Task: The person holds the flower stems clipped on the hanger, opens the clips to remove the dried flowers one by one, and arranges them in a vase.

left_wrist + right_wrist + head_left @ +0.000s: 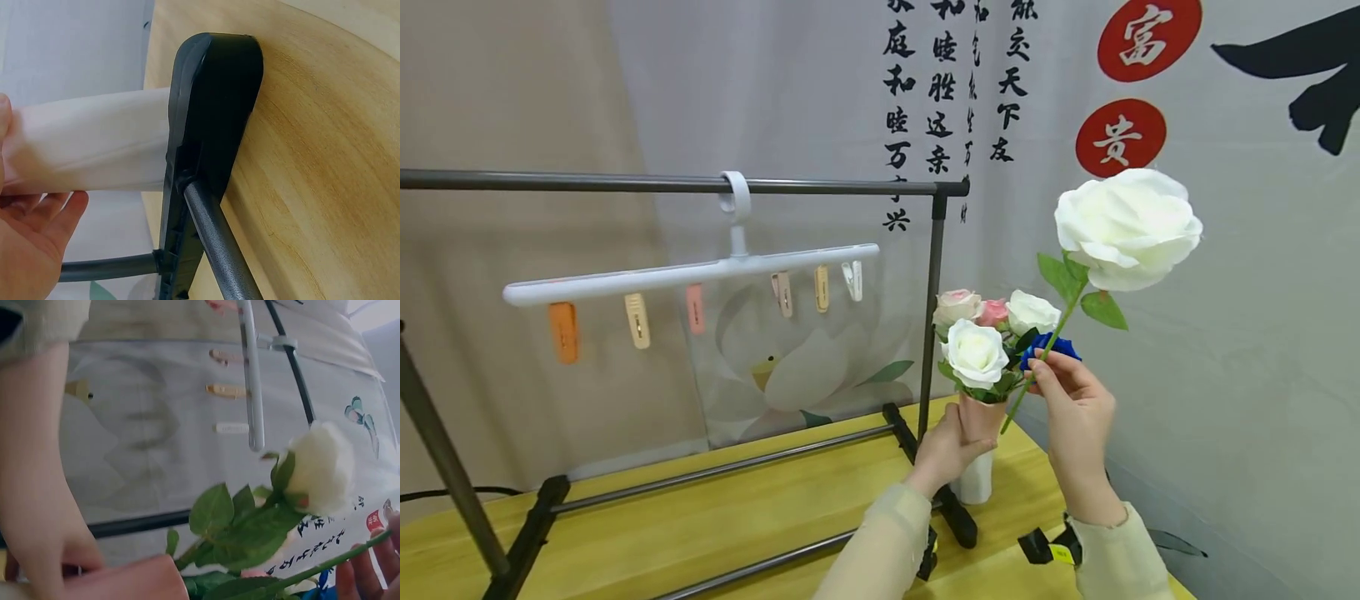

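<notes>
A tall vase [976, 482], pink at the top and white lower down, stands on the table. My left hand [949, 448] grips its upper part, thumb on one side; the left wrist view shows the fingers [70, 215] along the vase wall. In the vase are a white rose [976, 353], a second white one behind, pink roses [958, 307] and a blue rose [1060, 343], partly covered by my right hand [1078, 412]. That hand pinches the green stem of a large white rose [1127, 232], bloom up, its stem's lower end beside the vase rim.
Left of the vase stands a dark metal rack [931, 317], its black foot [957, 517] close to the vase base. A white hanger [700, 271] with several coloured clips hangs from the top bar. A black strap [1051, 546] lies near the right sleeve on the wooden table [760, 500].
</notes>
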The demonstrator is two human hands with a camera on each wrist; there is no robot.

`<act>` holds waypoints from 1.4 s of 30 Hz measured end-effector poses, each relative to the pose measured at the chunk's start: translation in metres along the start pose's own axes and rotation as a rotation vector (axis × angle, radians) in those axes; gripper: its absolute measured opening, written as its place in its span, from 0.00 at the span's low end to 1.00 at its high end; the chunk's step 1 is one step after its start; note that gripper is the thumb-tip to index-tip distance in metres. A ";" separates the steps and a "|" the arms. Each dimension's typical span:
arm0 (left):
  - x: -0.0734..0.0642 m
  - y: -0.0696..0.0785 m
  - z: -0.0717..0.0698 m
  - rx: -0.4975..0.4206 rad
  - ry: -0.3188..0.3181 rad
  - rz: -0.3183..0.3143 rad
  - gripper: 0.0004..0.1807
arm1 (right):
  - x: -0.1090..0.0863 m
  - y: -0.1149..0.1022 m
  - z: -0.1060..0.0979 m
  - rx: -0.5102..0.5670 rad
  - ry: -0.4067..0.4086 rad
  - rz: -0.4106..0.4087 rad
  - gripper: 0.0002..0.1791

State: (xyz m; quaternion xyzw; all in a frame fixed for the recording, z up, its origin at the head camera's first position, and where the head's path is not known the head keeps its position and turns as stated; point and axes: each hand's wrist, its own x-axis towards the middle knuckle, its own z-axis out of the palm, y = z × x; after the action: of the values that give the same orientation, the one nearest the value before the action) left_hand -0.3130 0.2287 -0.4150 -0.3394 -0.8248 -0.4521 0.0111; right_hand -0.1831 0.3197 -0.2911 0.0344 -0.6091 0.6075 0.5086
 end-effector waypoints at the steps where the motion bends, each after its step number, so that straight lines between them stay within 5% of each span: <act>1: 0.000 0.000 0.000 -0.001 0.000 0.001 0.36 | 0.005 0.001 0.001 -0.006 0.003 0.000 0.14; 10: 0.004 -0.001 0.000 -0.018 -0.004 -0.019 0.36 | 0.039 0.012 0.012 -0.008 0.046 -0.028 0.14; 19: 0.003 0.000 -0.001 -0.011 -0.004 -0.008 0.37 | 0.045 0.015 0.014 0.144 0.090 -0.112 0.16; 26: 0.004 0.000 -0.001 -0.026 0.000 -0.021 0.36 | 0.027 0.029 0.008 -0.043 -0.006 -0.153 0.15; 32: 0.003 -0.002 0.002 -0.031 0.000 -0.021 0.35 | 0.010 0.046 0.001 -0.219 -0.048 -0.274 0.08; 42: 0.002 0.000 0.001 -0.069 -0.006 -0.042 0.34 | 0.009 0.042 0.000 -0.503 -0.049 -0.417 0.06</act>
State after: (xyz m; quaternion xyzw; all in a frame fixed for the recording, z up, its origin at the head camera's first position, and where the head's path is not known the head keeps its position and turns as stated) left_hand -0.3141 0.2303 -0.4154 -0.3235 -0.8157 -0.4794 -0.0127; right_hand -0.2150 0.3363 -0.3147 0.0463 -0.7319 0.3195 0.6000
